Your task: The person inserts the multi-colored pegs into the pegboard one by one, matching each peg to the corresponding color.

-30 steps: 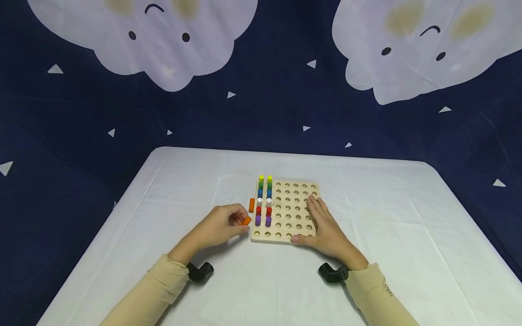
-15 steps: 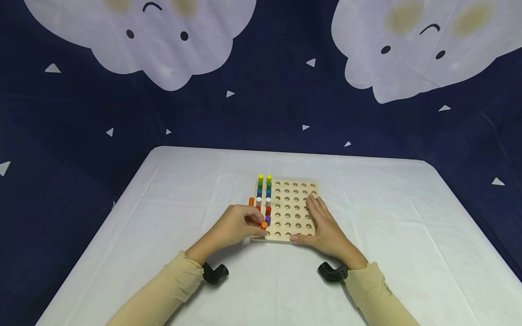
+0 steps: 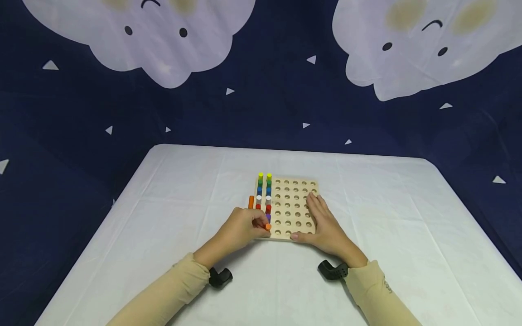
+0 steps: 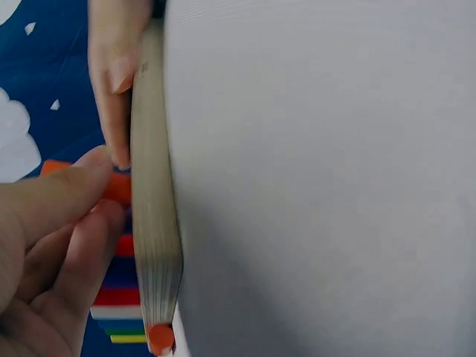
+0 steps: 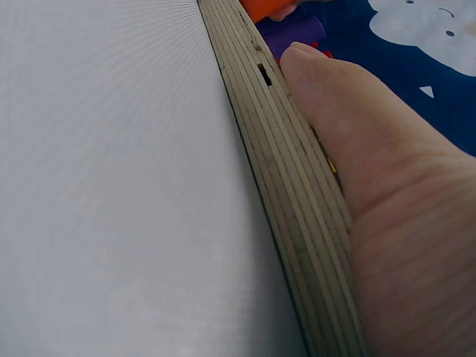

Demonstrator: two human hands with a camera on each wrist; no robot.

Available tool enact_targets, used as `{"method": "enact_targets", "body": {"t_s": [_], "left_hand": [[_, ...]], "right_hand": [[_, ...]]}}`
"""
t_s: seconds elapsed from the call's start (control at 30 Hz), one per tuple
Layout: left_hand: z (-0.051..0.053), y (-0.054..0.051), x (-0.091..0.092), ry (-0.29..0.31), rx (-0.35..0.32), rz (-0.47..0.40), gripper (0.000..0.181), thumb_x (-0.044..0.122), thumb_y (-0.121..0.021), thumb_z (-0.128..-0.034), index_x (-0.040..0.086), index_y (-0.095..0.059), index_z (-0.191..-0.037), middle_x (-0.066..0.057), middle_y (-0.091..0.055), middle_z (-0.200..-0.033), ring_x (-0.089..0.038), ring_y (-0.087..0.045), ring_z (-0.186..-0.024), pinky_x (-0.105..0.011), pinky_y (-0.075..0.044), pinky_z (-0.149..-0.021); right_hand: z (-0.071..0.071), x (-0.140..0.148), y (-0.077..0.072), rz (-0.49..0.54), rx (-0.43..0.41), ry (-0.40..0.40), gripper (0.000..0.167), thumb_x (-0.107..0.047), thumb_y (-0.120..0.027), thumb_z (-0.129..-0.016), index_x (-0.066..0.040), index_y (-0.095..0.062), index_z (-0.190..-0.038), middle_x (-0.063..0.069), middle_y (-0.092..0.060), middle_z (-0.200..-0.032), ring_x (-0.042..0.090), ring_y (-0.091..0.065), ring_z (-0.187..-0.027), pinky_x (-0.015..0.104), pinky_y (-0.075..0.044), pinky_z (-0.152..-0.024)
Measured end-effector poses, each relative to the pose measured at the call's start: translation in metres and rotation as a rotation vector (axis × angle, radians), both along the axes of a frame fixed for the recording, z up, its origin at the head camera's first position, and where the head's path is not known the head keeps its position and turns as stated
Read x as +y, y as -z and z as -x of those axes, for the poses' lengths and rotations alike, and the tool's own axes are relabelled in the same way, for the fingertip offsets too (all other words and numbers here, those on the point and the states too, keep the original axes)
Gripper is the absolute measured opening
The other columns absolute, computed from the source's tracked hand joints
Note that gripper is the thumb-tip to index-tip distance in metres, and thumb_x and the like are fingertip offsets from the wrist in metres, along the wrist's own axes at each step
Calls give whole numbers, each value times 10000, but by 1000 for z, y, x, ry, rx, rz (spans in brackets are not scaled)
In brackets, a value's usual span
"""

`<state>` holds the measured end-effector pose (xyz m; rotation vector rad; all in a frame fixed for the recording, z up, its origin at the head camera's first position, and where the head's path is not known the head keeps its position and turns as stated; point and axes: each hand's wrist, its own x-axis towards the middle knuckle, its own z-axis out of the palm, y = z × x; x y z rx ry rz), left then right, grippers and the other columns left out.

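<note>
My left hand (image 3: 240, 230) pinches an orange peg (image 3: 268, 227) upright at the near end of the second column of a wooden pegboard (image 3: 292, 208). The left wrist view has this orange peg (image 4: 119, 189) between thumb and finger, its lower end at the board; how deep it sits cannot be told. My right hand (image 3: 329, 232) rests on the board's right side, fingers spread and thumb (image 5: 320, 89) along the near edge. Yellow, green, blue, white, red and purple pegs stand in the two left columns, the nearer ones partly hidden by my left hand.
Another orange peg (image 3: 251, 202) lies on the white tablecloth (image 3: 195, 190), just left of the board. Columns of bare holes fill the board's middle and right. Behind the table hangs a dark blue cloth (image 3: 269, 108) with clouds.
My left hand has carried the orange peg rightward from beside the board to the second column's near end, turning it from tilted to upright. My right hand has stayed in place.
</note>
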<state>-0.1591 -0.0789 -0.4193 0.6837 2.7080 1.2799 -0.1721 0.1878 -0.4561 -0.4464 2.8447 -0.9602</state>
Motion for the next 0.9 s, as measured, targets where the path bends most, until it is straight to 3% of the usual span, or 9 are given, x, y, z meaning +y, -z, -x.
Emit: {"method": "enact_targets", "body": {"t_s": [0.3, 0.67, 0.9], "left_hand": [[-2, -1, 2, -69, 35, 21, 182, 129, -863, -750, 117, -695, -820, 62, -662, -705, -27, -563, -654, -174, -469, -596], [-1, -1, 0, -19, 25, 76, 165, 137, -840, -785, 108, -702, -870, 60, -664, -732, -33, -568, -677, -180, -479, -608], [1, -1, -2, 12, 86, 121, 167, 175, -809, -820, 109, -729, -951, 41, -732, -817, -8, -635, -737, -169, -509, -653]], "right_hand": [[0, 0, 3, -3, 5, -2, 1296, -758, -741, -658, -181, -68, -1604, -2, -10, -1686, 301, 41, -1555, 635, -114, -1194], [0, 0, 3, 0, 6, -2, 1297, -762, -735, -661, -170, -69, -1603, 6, -11, -1687, 292, 45, -1556, 619, -107, -1203], [0, 0, 1, 4, 3, 0, 1300, -755, -744, -658, -164, -75, -1603, 10, -15, -1687, 301, 43, -1555, 631, -108, -1198]]}}
